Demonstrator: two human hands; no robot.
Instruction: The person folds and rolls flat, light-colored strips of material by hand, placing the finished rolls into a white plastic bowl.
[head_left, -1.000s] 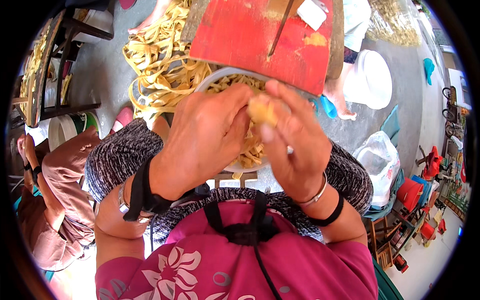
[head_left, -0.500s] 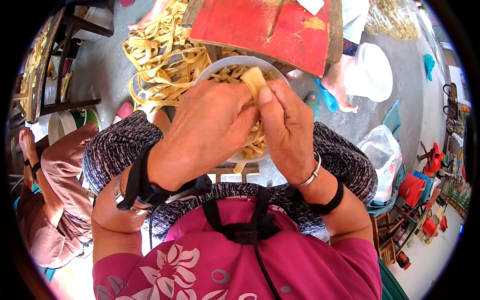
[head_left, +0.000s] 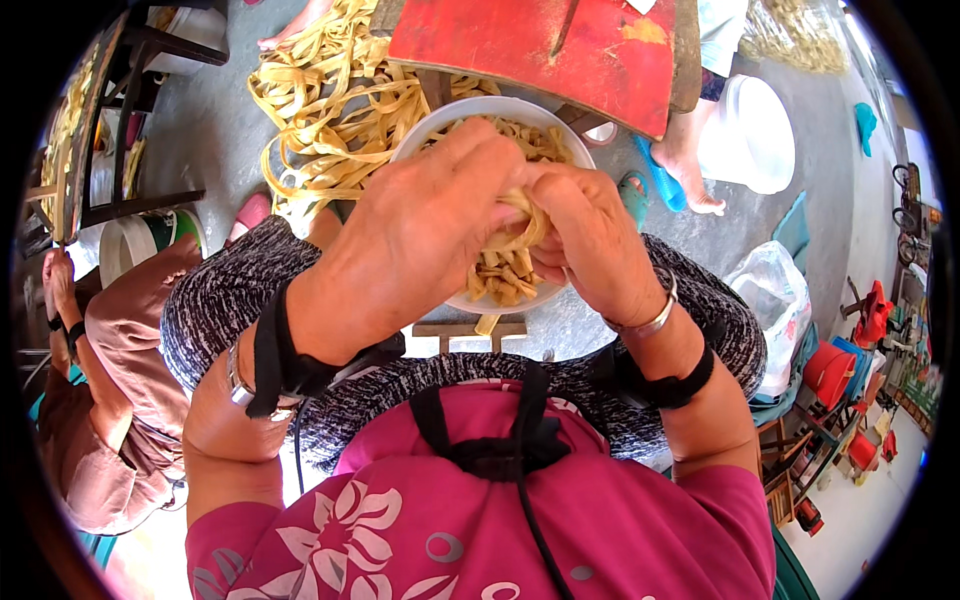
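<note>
The left hand [head_left: 430, 215] and right hand [head_left: 592, 232], fingers pinched closed, are looping the formerly upright yellow strip [head_left: 534, 222], apparently advancing its folding.

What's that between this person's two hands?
A bent yellowish strip, held by the left hand and right hand; the head view shows it above a white container of yellowish pieces.

Both hands [head_left: 425, 225] close together, backs upward and fingers [head_left: 548, 262] curled, forearms [head_left: 235, 430] angled toward each other
</note>
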